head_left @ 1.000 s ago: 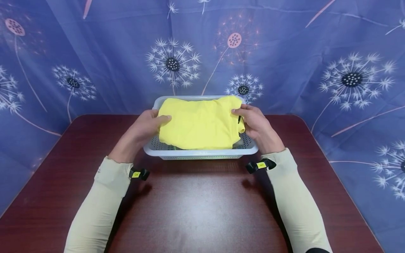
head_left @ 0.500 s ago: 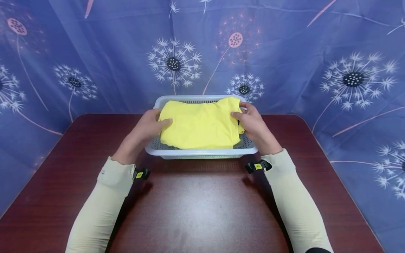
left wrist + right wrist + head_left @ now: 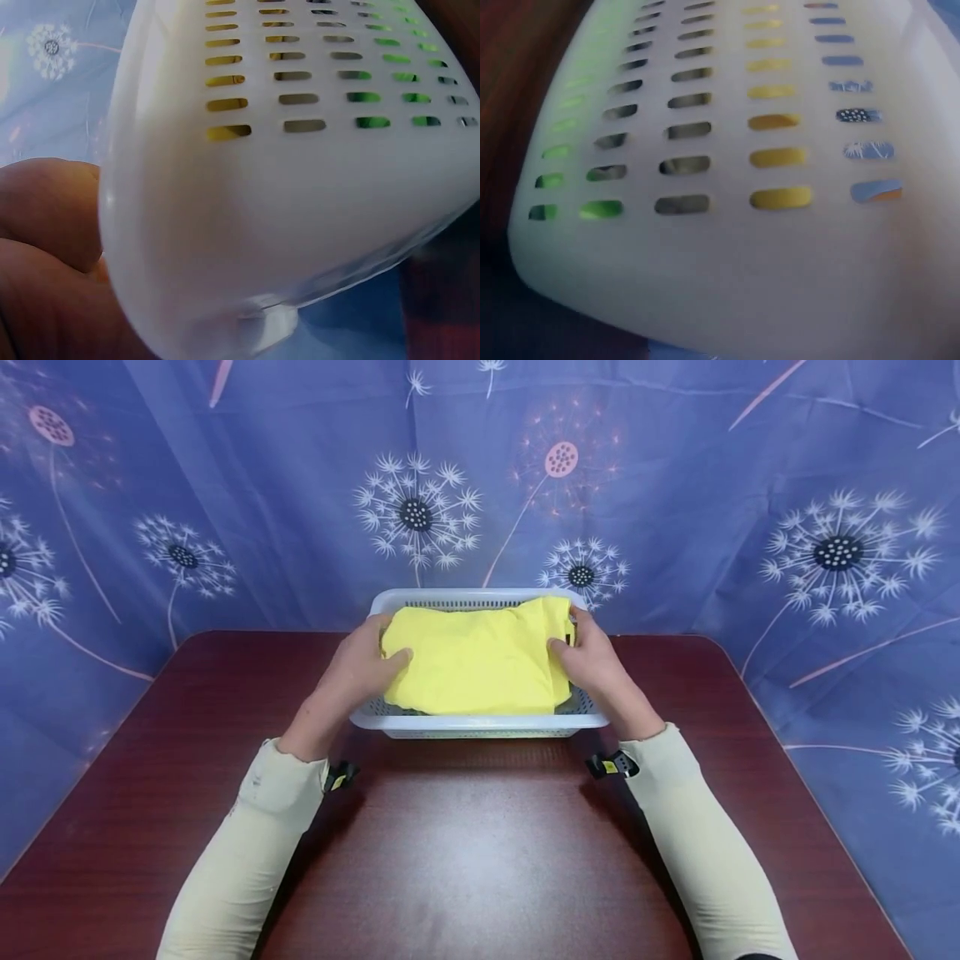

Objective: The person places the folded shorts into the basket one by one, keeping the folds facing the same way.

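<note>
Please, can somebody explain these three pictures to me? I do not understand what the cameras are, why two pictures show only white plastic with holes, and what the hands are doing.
No machine here: a person wears three cameras, one on the head and one on each wrist. The head view looks down at a dark red table before a blue flowered curtain. On the table stands a white basket with slotted walls. A folded yellow cloth lies in it, on top of other items, which are mostly hidden. The left hand and the right hand grip the cloth at its two ends. The wrist cameras sit very close to the basket, so they show only its wall, with yellow and green showing through the slots.
</note>
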The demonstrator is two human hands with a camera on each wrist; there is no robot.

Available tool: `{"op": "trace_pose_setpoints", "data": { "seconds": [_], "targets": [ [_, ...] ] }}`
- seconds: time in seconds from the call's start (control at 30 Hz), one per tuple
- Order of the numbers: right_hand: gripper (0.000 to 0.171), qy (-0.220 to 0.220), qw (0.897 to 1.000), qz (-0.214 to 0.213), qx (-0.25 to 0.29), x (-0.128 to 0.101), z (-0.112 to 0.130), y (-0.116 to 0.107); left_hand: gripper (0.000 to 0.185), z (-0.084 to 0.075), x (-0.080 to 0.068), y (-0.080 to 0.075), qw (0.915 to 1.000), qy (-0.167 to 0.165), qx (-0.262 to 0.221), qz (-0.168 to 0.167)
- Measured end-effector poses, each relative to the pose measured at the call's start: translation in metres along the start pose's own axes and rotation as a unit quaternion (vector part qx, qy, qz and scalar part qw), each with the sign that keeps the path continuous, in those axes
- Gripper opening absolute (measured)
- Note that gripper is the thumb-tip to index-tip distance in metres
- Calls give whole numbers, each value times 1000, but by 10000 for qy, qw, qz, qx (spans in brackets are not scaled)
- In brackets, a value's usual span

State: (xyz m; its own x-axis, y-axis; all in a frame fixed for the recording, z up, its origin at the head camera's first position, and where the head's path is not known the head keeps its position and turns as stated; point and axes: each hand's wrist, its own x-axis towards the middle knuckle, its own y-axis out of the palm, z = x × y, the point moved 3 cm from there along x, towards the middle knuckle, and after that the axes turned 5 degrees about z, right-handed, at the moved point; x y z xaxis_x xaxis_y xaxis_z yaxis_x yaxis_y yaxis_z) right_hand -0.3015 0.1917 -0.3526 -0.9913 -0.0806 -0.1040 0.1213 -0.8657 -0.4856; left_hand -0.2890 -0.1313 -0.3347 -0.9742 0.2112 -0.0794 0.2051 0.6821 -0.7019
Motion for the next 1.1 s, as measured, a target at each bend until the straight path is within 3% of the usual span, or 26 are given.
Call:
{"op": "trace_pose_setpoints", "data": {
  "seconds": [0.63,0.9,1.1],
  "targets": [
    [84,-66,9940,-11,-1088,-29,2,-3,71,0,-23,0,9981,478,336,-196],
    [86,-509,9866,49,-1550,-48,1,-6,64,4,-37,0,9975,606,187,-300],
    [73,-954,9816,-105,-1651,-61,1,-6,57,8,-47,-2,9962,721,63,-486]
  ]
}}
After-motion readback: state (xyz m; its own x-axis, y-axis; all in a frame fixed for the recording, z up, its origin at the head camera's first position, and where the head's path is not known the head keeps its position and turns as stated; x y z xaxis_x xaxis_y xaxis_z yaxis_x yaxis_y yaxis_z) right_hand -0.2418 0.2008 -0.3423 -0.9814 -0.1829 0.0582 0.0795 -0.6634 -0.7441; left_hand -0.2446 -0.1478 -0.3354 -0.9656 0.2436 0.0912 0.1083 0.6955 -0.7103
